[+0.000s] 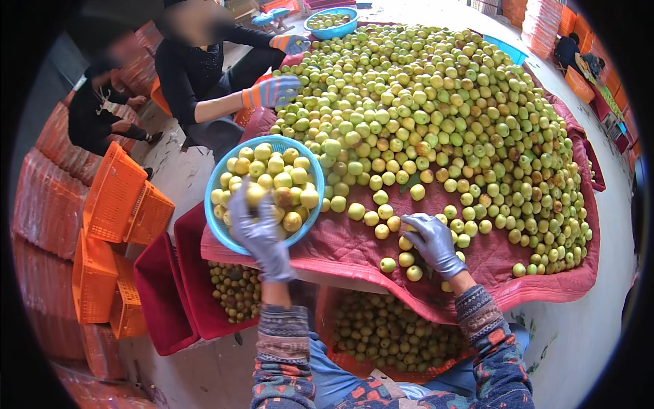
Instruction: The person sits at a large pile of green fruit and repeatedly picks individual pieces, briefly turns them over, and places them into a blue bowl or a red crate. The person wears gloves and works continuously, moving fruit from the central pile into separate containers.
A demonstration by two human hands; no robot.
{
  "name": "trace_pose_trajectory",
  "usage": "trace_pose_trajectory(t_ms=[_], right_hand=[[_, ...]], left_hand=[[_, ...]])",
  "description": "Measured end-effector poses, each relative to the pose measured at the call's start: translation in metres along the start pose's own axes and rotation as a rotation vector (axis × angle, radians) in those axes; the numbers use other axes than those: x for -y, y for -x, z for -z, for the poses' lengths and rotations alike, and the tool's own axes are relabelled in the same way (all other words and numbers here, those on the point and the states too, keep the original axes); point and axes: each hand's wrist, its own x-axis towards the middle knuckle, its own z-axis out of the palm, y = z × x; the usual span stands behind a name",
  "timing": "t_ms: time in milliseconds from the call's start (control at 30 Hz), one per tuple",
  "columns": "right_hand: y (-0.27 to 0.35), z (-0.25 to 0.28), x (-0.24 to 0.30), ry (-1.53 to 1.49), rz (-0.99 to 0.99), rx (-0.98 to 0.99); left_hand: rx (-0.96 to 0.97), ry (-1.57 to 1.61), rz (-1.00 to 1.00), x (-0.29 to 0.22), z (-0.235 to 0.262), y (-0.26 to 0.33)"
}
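Observation:
My left hand (262,235), in a grey glove, reaches over the near rim of a blue bowl (216,225) heaped with yellow-green fruit (276,177); its fingers rest on the fruit inside. My right hand (430,240), also gloved, lies on the red quilted cloth (490,266) with fingers curled around a fruit at the edge of the big fruit pile (436,116). Loose fruits (409,262) lie around it.
Red crates (163,293) with smaller brownish fruit (235,290) stand below the table edge, one under my arms (388,334). Orange crates (112,198) are stacked at left. A person in black with striped gloves (272,92) works across the pile. Another blue bowl (332,24) sits far back.

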Motion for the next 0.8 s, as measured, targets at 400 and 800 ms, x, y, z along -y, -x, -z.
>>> trace_pose_trajectory(t_ms=[400,800], right_hand=[[0.012,0.033,-0.046,0.043,-0.118,-0.342],[0.092,0.068,-0.043,0.143,-0.227,-0.43]], left_hand=[[0.304,-0.594,0.181,0.129,0.067,-0.025],[0.586,0.105,-0.074,-0.039,-0.032,0.04]])
